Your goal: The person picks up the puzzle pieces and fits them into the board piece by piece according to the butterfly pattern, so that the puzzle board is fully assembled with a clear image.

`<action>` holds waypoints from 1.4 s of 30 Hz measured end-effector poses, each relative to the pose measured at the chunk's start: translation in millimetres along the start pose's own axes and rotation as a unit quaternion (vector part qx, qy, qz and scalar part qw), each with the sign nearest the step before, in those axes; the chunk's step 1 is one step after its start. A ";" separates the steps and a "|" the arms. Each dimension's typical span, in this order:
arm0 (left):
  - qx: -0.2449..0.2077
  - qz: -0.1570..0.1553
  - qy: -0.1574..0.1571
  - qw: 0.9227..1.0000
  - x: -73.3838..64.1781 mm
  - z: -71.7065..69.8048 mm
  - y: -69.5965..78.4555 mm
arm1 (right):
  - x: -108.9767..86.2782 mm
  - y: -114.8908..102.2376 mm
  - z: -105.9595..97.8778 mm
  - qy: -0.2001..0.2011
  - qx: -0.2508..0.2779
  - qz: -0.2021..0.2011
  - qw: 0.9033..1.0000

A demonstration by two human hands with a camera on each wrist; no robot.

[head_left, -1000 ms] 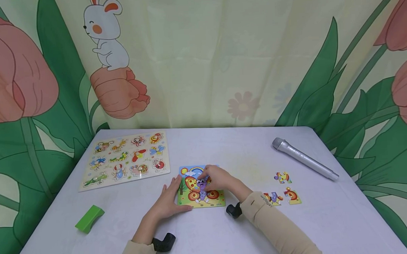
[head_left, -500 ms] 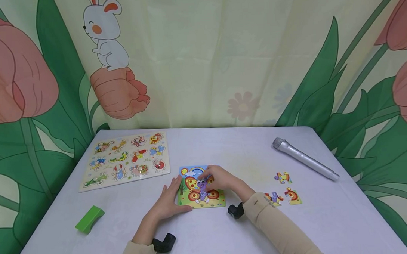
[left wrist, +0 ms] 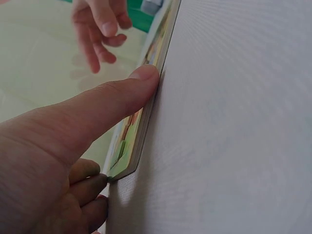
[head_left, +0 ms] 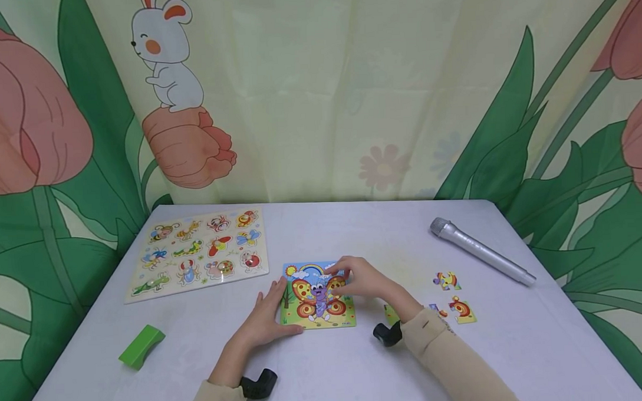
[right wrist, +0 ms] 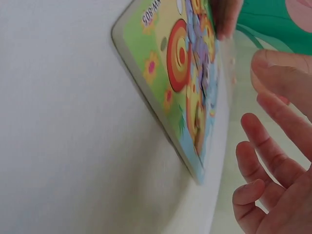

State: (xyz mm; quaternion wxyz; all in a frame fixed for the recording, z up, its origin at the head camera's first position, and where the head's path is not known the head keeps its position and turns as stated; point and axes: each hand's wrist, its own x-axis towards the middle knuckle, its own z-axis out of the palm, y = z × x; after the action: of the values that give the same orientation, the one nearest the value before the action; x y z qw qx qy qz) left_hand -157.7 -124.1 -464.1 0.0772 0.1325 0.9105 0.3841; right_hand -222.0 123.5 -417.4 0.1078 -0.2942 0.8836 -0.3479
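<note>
Butterfly jigsaw board (head_left: 327,324): middle of the white table (head_left: 316,377), between the hands. Thin, squarish, round-cornered; probably light and stiff, the printed face perhaps slippery. Best held by the rim and level, since its seated pieces (head_left: 319,304) might lift out. Left hand (head_left: 266,314): fingers extended at the left edge, thumb against the near edge. Right hand (head_left: 363,277): fingers apart above the far right part, apparently holding nothing. Loose pieces (head_left: 464,310), right: flat, interlocking. Microphone (head_left: 482,251), far right: silvery, cylindrical. Block (head_left: 140,347), near left: green, concave along one side.
</note>
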 end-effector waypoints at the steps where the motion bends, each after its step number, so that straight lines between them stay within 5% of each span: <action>1: 0.000 0.001 0.001 1.000 0.1 0.2 -0.3 | -2.9 0.9 -2.6 0.006 0.002 0.001 1.000; 23: 0.002 -0.005 -0.001 1.000 -0.7 -0.3 1.8 | -87.1 66.1 -78.7 0.132 -0.024 0.065 0.989; 35: -0.005 -0.004 0.004 1.000 -0.8 1.2 1.4 | -129.7 99.1 -100.4 0.140 -0.052 0.156 0.976; 42: -0.010 -0.004 0.003 1.000 -0.6 0.8 1.3 | -146.7 114.4 -105.0 0.111 -0.066 0.207 0.970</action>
State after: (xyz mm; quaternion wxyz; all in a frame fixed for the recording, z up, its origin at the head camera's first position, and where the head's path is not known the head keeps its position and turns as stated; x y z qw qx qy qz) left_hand -156.8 -122.8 -463.8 0.0774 0.1265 0.9075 0.3930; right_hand -196.5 335.6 -419.9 0.0592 -0.0716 0.9528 -0.2891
